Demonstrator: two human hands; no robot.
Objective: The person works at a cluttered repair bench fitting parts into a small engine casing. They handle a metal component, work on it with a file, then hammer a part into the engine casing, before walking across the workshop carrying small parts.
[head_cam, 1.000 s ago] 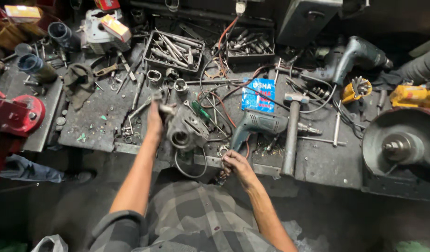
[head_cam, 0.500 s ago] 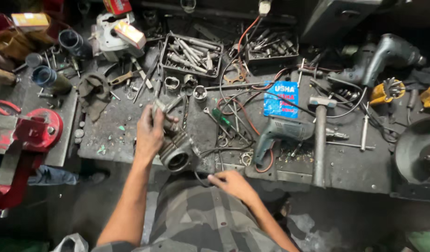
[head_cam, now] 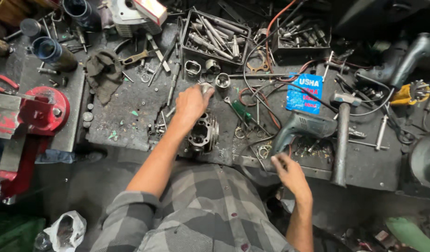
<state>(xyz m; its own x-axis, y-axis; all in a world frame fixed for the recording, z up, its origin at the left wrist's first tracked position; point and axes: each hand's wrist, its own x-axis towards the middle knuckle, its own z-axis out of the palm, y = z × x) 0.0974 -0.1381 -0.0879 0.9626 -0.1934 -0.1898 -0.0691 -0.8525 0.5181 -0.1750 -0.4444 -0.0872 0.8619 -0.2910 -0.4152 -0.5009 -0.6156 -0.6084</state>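
Engine cylinder [head_cam: 203, 133] at bench front edge, bore up for access. Left hand [head_cam: 190, 103] at its 11 o'clock, curled round a small round part [head_cam: 206, 87]. Right hand [head_cam: 289, 172] at 4 o'clock, loosely open, beside grey drill [head_cam: 299, 128].

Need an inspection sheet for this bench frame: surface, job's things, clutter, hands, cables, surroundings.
Surface: dark metal workbench, grimy, strewn with small hardware.
Job's things: grey finned metal engine cylinder at the front edge; small round metal part at the left fingertips.
Clutter: wire tray of metal rods, grey-green electric drill, long grey hammer, blue plastic packet, dark rag.
Hands: left hand over the cylinder, reaching the round part; right hand at the bench edge, grip unclear.
Cables: black and orange cables tangled mid-bench.
Surroundings: red bench vise at left.
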